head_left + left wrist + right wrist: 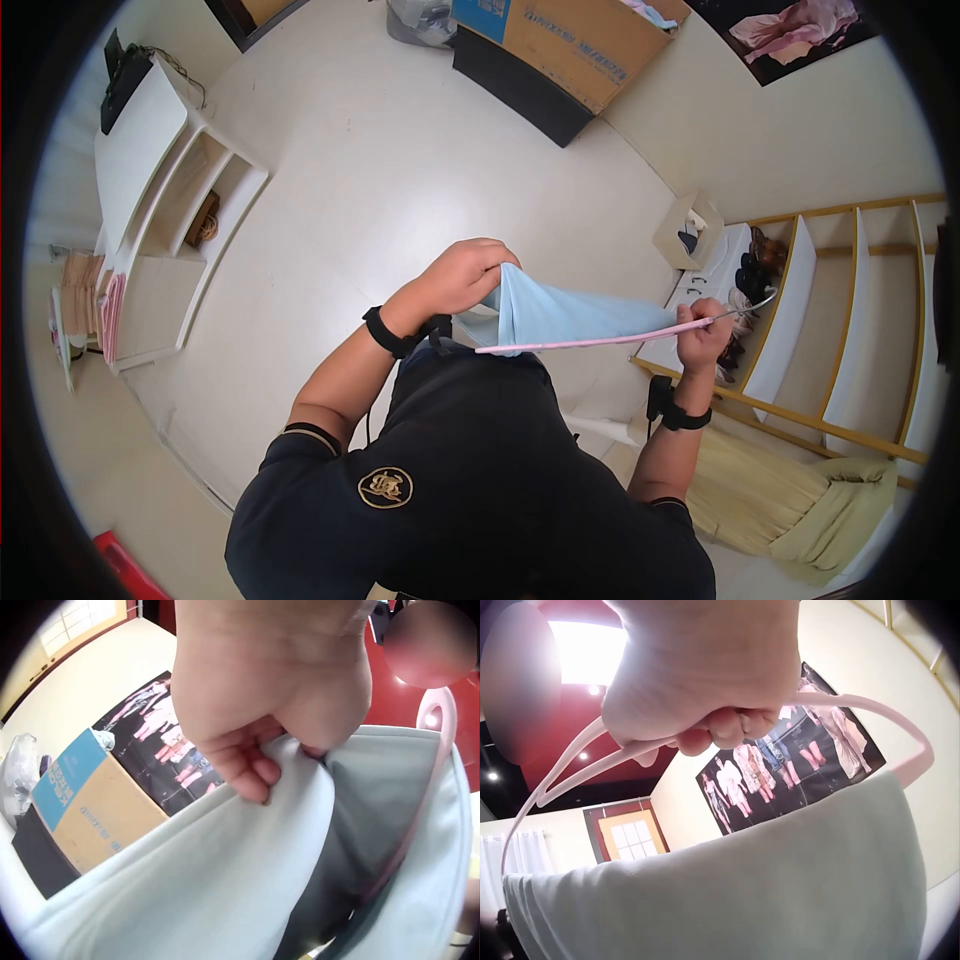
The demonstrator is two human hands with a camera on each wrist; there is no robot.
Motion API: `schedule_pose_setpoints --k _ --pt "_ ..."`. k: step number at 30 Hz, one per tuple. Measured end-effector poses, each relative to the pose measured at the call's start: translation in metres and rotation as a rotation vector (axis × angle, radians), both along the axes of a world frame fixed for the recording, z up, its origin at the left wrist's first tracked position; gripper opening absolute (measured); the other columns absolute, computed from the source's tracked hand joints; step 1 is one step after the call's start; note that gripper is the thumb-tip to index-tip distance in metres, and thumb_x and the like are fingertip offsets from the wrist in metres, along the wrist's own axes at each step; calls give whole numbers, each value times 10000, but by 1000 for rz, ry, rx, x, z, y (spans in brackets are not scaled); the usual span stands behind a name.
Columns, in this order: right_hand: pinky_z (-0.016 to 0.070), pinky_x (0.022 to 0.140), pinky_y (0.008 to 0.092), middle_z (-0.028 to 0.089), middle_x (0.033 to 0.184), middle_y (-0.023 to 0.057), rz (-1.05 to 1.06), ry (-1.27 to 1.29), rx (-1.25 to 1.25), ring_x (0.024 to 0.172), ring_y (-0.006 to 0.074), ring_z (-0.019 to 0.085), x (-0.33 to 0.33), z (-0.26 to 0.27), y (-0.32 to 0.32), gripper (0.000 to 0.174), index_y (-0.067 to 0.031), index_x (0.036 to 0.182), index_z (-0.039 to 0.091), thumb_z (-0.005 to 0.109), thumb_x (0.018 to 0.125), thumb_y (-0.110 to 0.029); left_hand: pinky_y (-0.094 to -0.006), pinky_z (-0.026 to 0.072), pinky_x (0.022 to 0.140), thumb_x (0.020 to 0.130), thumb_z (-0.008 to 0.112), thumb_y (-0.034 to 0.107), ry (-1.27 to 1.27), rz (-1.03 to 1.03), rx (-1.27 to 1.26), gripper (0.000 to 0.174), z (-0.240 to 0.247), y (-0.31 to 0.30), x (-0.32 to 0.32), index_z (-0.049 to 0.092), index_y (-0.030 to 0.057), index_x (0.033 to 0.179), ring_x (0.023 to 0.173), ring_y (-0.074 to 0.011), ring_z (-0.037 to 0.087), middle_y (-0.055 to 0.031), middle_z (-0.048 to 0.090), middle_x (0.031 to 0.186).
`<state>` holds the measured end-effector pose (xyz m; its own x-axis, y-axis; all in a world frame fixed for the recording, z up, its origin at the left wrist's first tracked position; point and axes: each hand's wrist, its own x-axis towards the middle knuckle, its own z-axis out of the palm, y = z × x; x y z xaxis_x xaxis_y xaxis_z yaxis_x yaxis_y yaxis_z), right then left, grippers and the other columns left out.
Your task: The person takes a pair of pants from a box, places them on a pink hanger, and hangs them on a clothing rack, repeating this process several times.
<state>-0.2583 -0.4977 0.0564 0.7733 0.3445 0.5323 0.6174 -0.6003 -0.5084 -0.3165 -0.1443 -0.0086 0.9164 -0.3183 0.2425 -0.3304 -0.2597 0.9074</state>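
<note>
Because both hands are taken up by one piece of fabric, the furniture is left untouched around them; beyond the right hand, a tall shelf rack is set against the wall, with shoes placed on it; well apart from the left hand, on its outer side, a white cabinet is seen; ahead of both hands, a cardboard box is set on a black base, probably so that it is raised off the floor. Between the two hands, in front of the body, the light-blue cloth is held in the air; its edge is pinched by the left hand, between thumb and curled fingers, and is lifted away from the body, apparently so that the layers are parted. Along the cloth's body side the pink hanger is seen, partly enclosed by the fabric; it is gripped by the right hand, with fingers curled round it near the top, presumably so that the load is steadied from there; just past that hand the metal hook is left free, pointed towards the rack; whether the cloth is fastened to the hanger cannot be told.
</note>
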Motion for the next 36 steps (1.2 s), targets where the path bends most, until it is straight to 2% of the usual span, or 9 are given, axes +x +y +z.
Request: schedule_pose_setpoints --k 6,13,17,21,24,27,29,32,36 --pt "288 443 373 390 479 76 54 -100 -166 429 276 393 73 -26 31 382 -85 521 368 719 671 -71 -379 448 582 694 540 -5 -414 185 141 113 28 4 103 581 52 783 669 -298 553 -99 568 706" --pt "293 408 379 367 461 85 217 -267 -126 398 279 398 196 -49 73 415 -83 508 333 698 705 -78 -349 442 551 711 549 -5 -728 324 378 109 131 24 222 593 48 795 607 -298 535 -99 548 672" --pt "302 405 370 390 463 84 318 -160 10 396 276 410 260 -60 100 399 -82 512 356 699 716 -96 -264 454 581 808 517 -27 -804 623 391 85 184 32 278 590 6 835 619 -194 571 -107 588 705" --pt "325 405 366 433 470 78 369 -233 13 410 263 455 317 -47 132 348 -90 520 419 671 753 -152 -296 471 583 809 572 6 -726 698 331 85 218 48 337 609 33 881 617 -263 575 -122 588 711" --pt "380 435 383 501 502 69 437 -279 -181 448 265 504 353 -37 147 271 -89 544 496 670 741 -156 -294 470 573 798 582 -1 -1000 650 661 88 242 58 370 613 43 867 608 -275 570 -123 581 707" --pt "439 471 374 566 544 64 410 -170 -345 508 252 575 397 -64 151 142 -117 612 598 597 747 -160 -329 468 544 830 581 92 -950 831 392 67 266 83 403 599 32 854 606 -301 582 -145 585 697" --pt "457 498 382 589 579 66 388 -107 -433 540 256 590 416 -82 151 107 -122 640 616 596 737 -163 -253 466 608 884 531 80 -997 883 212 126 278 118 437 626 23 943 622 -185 592 -122 596 717" --pt "476 535 397 621 634 71 381 10 -567 595 265 612 443 -114 157 71 -132 682 635 597 725 -174 -270 415 540 889 531 147 -1026 908 206 218 304 132 474 588 -21 762 585 -106 509 -37 549 620" --pt "474 548 421 634 661 77 410 126 -643 635 281 623 464 -135 182 64 -143 696 633 600 721 -193 -268 417 538 909 510 147 -979 1013 230 220 320 187 535 592 -6 775 590 -111 512 -29 546 629"
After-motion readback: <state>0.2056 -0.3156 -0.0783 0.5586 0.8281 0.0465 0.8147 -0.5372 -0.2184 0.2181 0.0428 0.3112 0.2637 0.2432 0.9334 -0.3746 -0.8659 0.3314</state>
